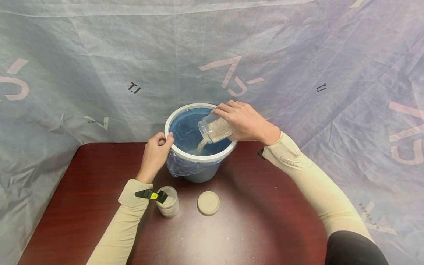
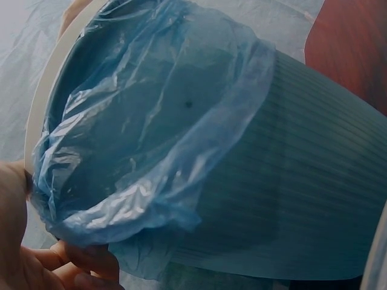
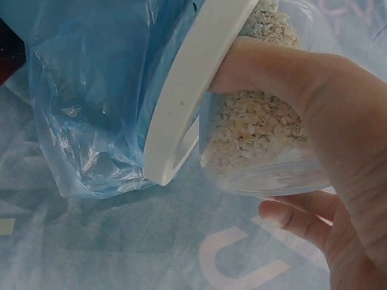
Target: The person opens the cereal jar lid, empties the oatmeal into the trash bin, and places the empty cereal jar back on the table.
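Observation:
A grey bin [image 1: 202, 175] with a white rim [image 1: 198, 154] and a blue plastic liner [image 1: 188, 129] stands at the back of the dark red table. My right hand [image 1: 246, 121] grips a clear jar of oats [image 1: 215, 129], tilted mouth-down over the bin, and oats stream into it. In the right wrist view the thumb lies across the jar [image 3: 266, 127] beside the rim [image 3: 193, 90]. My left hand [image 1: 155, 152] grips the bin's rim at its left edge; the left wrist view shows the liner [image 2: 151, 127] folded over the ribbed wall [image 2: 302, 193].
A second small clear jar [image 1: 169, 202] with some oats stands near my left forearm. A round beige lid [image 1: 208, 202] lies flat on the table [image 1: 258, 221] in front of the bin. Grey-blue printed sheeting [image 1: 99, 55] hangs behind and around the table.

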Available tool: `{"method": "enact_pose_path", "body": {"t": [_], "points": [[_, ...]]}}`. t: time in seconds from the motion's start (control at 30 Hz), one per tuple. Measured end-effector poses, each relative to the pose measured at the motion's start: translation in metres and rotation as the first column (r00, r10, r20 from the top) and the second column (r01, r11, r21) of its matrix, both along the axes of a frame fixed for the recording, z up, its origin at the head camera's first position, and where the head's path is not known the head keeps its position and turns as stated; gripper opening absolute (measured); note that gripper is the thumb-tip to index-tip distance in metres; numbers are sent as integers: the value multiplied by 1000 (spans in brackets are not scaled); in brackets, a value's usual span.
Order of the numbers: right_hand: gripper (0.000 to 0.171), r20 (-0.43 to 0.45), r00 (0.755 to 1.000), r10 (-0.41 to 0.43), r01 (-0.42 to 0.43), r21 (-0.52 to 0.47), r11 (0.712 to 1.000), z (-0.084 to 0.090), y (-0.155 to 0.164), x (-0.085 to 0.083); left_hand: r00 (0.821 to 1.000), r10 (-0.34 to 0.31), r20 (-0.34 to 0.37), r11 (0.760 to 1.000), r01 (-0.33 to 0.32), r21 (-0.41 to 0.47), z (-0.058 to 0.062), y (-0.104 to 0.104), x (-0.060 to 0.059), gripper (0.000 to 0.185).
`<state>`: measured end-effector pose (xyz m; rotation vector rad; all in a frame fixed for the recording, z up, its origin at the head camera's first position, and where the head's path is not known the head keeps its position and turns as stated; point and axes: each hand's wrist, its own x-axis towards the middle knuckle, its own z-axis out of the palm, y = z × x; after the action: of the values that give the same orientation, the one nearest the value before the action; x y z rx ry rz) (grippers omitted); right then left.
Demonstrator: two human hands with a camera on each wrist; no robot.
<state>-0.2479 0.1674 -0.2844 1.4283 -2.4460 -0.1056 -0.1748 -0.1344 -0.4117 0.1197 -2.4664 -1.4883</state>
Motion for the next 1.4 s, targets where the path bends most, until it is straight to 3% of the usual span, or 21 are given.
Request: {"method": "enact_pose_path", "body": {"t": [1.4], "points": [[86, -20, 1000, 1, 0, 60, 998, 0, -5, -2, 1000, 3, 14, 1000, -3, -1, 2, 0, 2, 39]]}}
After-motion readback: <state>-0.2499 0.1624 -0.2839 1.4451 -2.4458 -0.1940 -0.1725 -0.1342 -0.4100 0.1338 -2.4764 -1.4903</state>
